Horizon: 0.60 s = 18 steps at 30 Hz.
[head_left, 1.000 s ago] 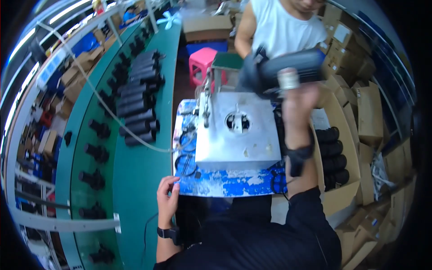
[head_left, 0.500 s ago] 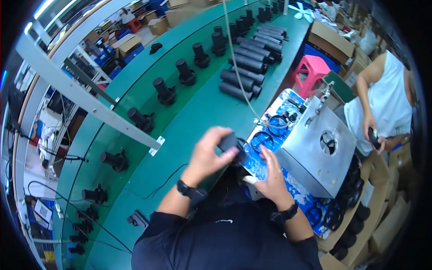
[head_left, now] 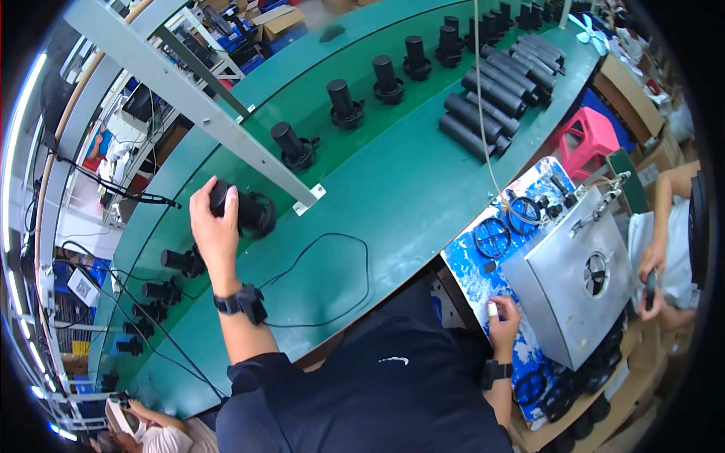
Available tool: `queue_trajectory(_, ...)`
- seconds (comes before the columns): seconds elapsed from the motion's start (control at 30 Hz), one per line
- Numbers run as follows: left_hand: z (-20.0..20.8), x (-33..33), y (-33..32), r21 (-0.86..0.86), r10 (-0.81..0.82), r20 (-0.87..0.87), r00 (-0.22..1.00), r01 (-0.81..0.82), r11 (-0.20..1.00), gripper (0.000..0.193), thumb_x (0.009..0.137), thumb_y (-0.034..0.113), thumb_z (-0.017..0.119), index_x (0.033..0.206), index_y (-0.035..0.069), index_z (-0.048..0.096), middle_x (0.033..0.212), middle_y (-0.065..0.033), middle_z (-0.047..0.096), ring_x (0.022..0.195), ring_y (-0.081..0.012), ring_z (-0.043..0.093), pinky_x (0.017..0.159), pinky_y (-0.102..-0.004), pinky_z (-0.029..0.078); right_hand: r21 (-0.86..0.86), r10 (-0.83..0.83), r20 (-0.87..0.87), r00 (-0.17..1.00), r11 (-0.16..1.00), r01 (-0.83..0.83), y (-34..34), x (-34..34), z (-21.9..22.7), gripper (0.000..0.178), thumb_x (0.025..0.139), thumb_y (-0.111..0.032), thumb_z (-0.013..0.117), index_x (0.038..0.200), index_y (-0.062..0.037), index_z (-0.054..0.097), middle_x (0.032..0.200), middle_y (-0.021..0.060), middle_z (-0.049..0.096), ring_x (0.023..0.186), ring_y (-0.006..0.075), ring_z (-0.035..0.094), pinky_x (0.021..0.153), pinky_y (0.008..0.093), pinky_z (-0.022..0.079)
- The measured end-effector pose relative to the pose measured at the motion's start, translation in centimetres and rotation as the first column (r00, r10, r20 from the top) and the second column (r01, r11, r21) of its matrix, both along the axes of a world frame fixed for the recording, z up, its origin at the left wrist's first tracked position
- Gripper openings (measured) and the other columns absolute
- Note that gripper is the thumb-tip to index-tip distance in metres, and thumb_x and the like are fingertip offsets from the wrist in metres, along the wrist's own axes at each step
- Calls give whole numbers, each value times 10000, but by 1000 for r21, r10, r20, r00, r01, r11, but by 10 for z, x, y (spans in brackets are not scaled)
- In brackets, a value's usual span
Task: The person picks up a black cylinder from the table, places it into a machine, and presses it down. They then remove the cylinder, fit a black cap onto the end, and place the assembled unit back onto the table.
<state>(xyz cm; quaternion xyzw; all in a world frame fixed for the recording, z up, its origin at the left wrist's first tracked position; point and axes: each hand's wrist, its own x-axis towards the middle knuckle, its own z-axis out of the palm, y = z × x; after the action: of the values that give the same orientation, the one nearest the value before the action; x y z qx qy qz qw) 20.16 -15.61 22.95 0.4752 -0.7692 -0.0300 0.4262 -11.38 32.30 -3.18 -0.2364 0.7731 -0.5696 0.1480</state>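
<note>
My left hand [head_left: 214,226] reaches out over the green belt on the left. Its fingers wrap round the upper end of a black cylindrical part [head_left: 253,217] with a wider ringed base; the grip hides much of the cylinder. My right hand [head_left: 504,326] is over the blue-and-white board [head_left: 468,279] beside a metal box. Its fingers are loosely curled and the white-covered thumb stands apart, with nothing visible between them. Two black spoked rings, a nearer ring [head_left: 492,238] and a farther ring [head_left: 524,215], rest on that board near a small black piece [head_left: 489,267].
Similar black parts [head_left: 346,104] line the curved belt. Black tubes [head_left: 495,94] lie in rows at the far right of the green table [head_left: 393,204]. A metal post [head_left: 226,128], a loose cable [head_left: 366,264] and the metal box [head_left: 566,287] stand near my arms. A co-worker [head_left: 664,249] is at right.
My left hand has carried the black part from in front of me leftward to the belt. The right hand has drawn back and its fingers have curled. The view has shifted left.
</note>
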Motion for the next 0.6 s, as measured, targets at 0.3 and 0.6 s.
queue_trajectory(0.3,-124,-7,-184,61,57,280,958,-78,995,412,997,280,722,1313,19,679,1331,-222,659,1227,-426,628,1055,-493,513,-2,13,-61,998,1000,-13,-1,5,7,70,967,6,714,1031,-13,732,951,32,680,863,104,657,763,246,531)
queue_trajectory(0.6,-93,-41,-94,-314,-62,-368,928,-61,947,337,992,59,668,1301,-43,581,1359,-237,558,1115,-339,591,977,-445,486,37,-81,-161,984,995,88,-2,3,22,74,930,-7,742,1003,-14,753,893,57,700,725,132,650,667,269,512)
